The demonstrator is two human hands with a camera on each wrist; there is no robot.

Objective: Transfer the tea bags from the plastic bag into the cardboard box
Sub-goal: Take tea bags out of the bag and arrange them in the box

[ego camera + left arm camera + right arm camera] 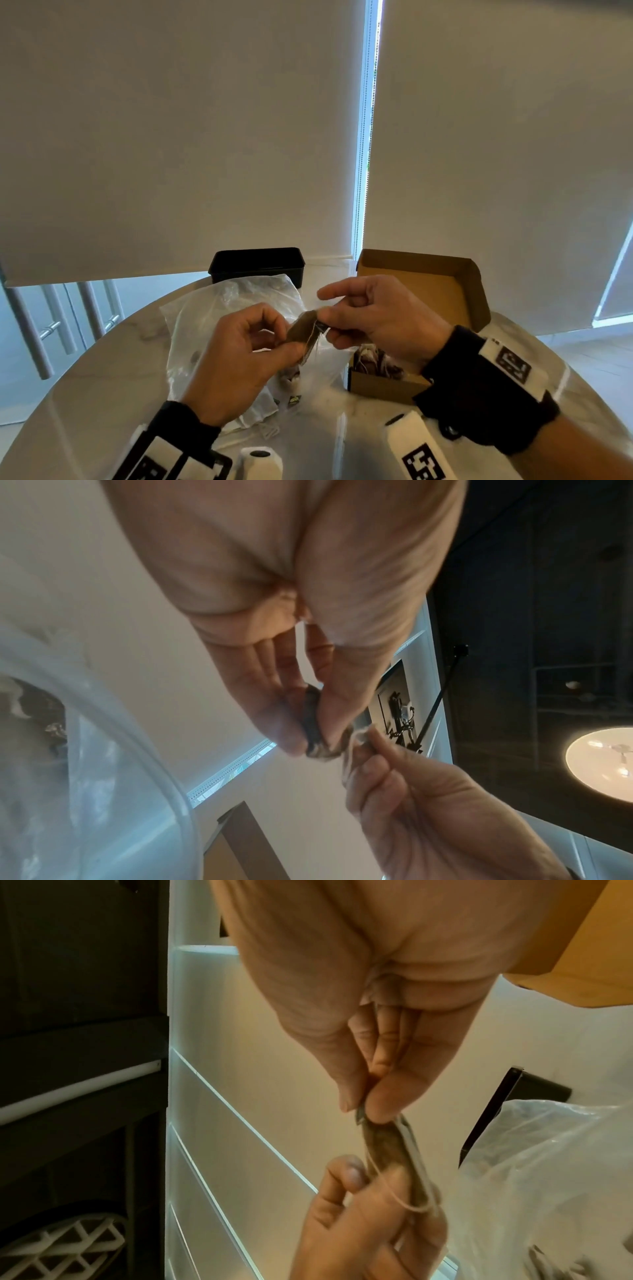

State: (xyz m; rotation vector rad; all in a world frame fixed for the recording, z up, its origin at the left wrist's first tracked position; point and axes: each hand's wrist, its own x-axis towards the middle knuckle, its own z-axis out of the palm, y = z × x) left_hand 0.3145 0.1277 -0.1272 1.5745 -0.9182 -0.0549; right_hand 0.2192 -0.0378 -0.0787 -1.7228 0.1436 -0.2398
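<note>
— While both my hands are busy at the centre of the head view, ask away.

— How far along are you?

— Partway, I'd judge. The open brown cardboard box (442, 291), right of centre in the frame, already has a heap of tea bags (375, 365) in its near end. The crumpled clear plastic bag (219, 315), left of centre on the pale marble table (102, 370), still shows a few dark bags low in it, near my wrist. How many are left I can't tell through the plastic.

— And the one you're holding?

— A flat brown paper tea bag (303, 330) hangs in the air between my hands, over the gap between plastic bag and box, touching neither. My left hand (239, 359) pinches its lower end, thumb against curled fingers. My right hand (376, 315) pinches the upper end, where the small dark tag sits, between thumb and middle finger, index finger stretched out free.

— The string?

— In the right wrist view it loops loose near my left fingertips (352, 1172).

— What remains?

— I reckon this bag goes into the box, then the rest.

— Anything else up there?

— A black plastic tray (257, 265) behind the plastic bag.
</note>
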